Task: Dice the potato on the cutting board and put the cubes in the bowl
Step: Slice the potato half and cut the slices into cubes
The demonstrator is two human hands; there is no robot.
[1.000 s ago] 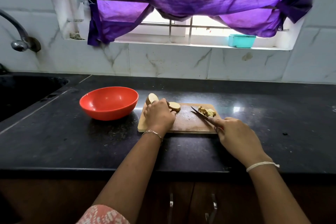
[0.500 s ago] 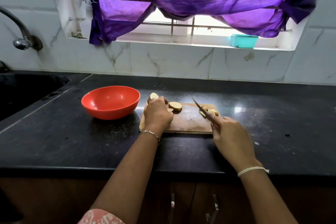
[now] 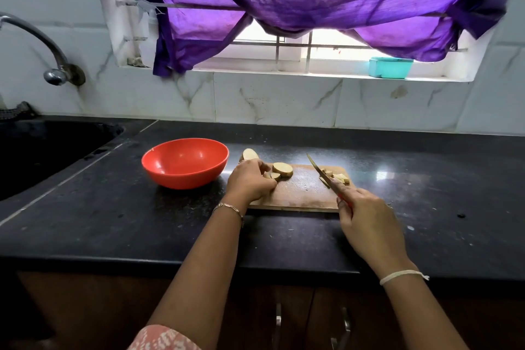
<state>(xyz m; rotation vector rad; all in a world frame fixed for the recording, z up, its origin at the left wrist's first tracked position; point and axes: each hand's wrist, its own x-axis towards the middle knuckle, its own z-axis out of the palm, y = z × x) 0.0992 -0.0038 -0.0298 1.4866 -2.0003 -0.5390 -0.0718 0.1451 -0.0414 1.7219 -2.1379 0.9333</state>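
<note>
Left hand [image 3: 250, 182] pinches potato slice [image 3: 274, 175] on board [image 3: 301, 193], likely lining it up for cutting. Right hand [image 3: 366, 221] grips knife [image 3: 321, 172], blade lifted over cubes [image 3: 339, 177]. Bowl [image 3: 184, 163] waits left of board.

Worn on the head, facing forward and down. Aimed at the cutting board [image 3: 301, 192] from close, with the window [image 3: 326, 42] beyond it.

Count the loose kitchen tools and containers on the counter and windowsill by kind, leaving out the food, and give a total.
Red bowl: 1
Cutting board: 1
Knife: 1
Teal box: 1
Total: 4
</note>
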